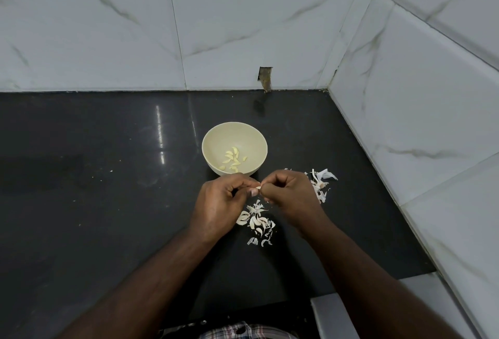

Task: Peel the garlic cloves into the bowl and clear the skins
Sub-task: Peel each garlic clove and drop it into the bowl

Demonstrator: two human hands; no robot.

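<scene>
Down on the dark counter (108,203), the left hand (218,203) had its fingers curled, pinching one end of a small garlic clove (258,188). Behind the hands sat a pale bowl (216,144) with a few peeled cloves (233,160) lying at the bottom. Under the hands lay a little pile of white skins (258,224). The right hand (289,192) was curled too, pinching the other end of the same clove. More skins (321,182) lay past that hand, close to the white tiled wall (405,122).
</scene>
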